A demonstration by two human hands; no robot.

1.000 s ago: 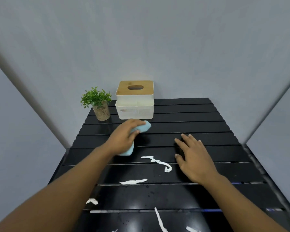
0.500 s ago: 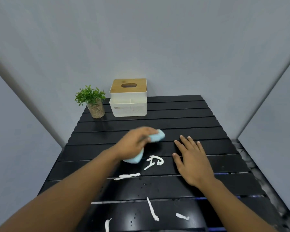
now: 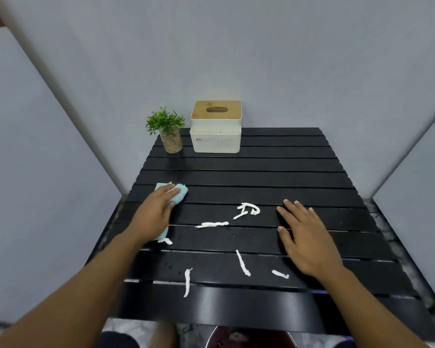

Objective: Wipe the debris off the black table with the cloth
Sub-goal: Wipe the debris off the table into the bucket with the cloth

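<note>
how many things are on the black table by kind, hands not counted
white debris strips: 6, e.g.
blue cloth: 1
potted plant: 1
tissue box: 1
total: 9

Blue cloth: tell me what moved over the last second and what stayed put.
The left hand swept the blue cloth toward the table's left edge, away from the curled white debris it had pushed up a moment earlier. It kept hold of the cloth. The right hand stayed flat on the black table.
</note>
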